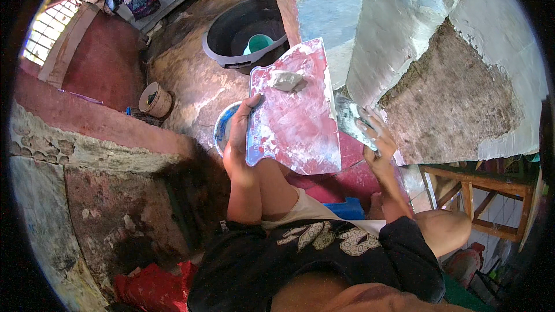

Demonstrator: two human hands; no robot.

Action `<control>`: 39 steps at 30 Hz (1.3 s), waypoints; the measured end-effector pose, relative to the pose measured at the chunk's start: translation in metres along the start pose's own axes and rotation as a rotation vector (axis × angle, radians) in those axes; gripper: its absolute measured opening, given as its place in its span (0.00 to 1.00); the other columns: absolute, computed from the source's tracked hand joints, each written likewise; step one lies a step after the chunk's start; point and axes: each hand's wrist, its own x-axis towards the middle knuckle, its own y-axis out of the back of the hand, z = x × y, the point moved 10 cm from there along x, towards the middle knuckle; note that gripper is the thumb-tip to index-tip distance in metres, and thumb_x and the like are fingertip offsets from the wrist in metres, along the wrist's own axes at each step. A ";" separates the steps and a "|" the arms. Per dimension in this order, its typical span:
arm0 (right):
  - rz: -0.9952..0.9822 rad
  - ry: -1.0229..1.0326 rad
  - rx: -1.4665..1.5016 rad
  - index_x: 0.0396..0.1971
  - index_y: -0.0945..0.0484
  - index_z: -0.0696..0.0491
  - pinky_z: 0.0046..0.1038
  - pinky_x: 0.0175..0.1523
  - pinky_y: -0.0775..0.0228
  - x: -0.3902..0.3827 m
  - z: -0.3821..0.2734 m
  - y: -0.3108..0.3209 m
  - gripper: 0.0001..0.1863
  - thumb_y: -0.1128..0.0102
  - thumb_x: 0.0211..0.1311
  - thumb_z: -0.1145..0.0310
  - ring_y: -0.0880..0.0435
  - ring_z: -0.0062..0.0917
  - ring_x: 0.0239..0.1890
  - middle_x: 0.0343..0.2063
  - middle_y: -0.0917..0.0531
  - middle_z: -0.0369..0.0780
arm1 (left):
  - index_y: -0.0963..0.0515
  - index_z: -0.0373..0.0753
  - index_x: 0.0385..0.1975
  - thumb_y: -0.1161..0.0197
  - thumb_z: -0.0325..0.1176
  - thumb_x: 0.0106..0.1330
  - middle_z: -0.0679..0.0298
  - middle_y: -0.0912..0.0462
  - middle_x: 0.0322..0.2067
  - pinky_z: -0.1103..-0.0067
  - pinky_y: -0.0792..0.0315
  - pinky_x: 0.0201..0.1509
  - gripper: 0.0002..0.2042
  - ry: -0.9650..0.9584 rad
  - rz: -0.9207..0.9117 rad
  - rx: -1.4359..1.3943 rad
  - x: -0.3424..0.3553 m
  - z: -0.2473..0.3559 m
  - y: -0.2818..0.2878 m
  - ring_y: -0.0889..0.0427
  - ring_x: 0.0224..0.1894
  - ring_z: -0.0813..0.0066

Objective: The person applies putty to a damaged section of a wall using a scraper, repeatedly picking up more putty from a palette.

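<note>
My left hand [243,120] grips the left edge of a flat pink board [300,130], thumb over its top face. White smears cover the board, and a lump of pale plaster [287,80] sits near its far edge. Just right of the board, my right hand [378,137] is closed around a scraper [350,117] coated in plaster; its blade is close to the board's right edge, and whether they touch I cannot tell. Beyond the scraper rises a wall with smooth pale plaster [387,29] around a rough brown bare patch [448,101].
A large dark tub [211,52] holding a green container [259,43] stands on the floor ahead. Partly behind my left hand is a round blue-and-white basin [221,130]. A small bucket [156,100] stands farther left. At right is a wooden frame [497,184]; red cloth [153,286] lies lower left.
</note>
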 end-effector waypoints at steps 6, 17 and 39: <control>0.433 -0.631 0.352 0.31 0.33 0.61 0.23 0.34 0.32 -0.014 0.075 0.048 0.09 0.53 0.53 0.70 0.26 0.23 0.28 0.24 0.26 0.41 | 0.33 0.29 0.38 0.54 0.38 0.57 0.55 0.29 0.37 0.77 0.38 0.47 0.17 0.057 -0.424 -0.095 -0.011 -0.001 -0.043 0.30 0.40 0.70; 0.229 -0.763 2.267 0.29 0.39 0.58 0.14 0.10 0.37 0.048 0.059 -0.070 0.07 0.54 0.52 0.73 0.32 0.15 0.11 0.17 0.32 0.38 | 0.32 0.28 0.37 0.51 0.33 0.52 0.53 0.25 0.31 0.75 0.30 0.38 0.15 -0.050 0.092 0.190 -0.037 -0.004 -0.043 0.24 0.30 0.66; 0.465 -1.294 1.538 0.36 0.34 0.56 0.14 0.09 0.37 0.004 0.087 -0.109 0.14 0.54 0.54 0.62 0.28 0.16 0.10 0.20 0.25 0.37 | 0.34 0.28 0.38 0.55 0.31 0.54 0.52 0.25 0.31 0.76 0.27 0.36 0.14 0.149 -0.006 -0.094 -0.025 -0.022 -0.039 0.23 0.29 0.67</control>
